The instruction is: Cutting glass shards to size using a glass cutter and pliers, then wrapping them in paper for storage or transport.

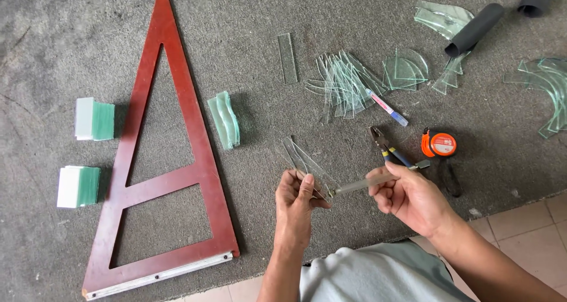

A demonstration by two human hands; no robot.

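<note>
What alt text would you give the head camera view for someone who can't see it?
Two hands work over grey carpet: the left hand pinches a narrow glass strip while the right hand holds a glass cutter to it. Around them lie a red wooden triangle, glass stacks, pliers and a tape measure.

Red wooden triangle point(165, 160); orange tape measure point(439, 144); perhaps pliers point(390, 150).

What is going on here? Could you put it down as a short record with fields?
Surface: grey carpet
Left hand: pinches a narrow glass strip
Right hand: holds a slim glass cutter, tip at the strip
Beside right hand: pliers, orange tape measure, marker pen
Further back: pile of cut glass pieces
Left side: red wooden triangle frame, stacks of glass
</note>
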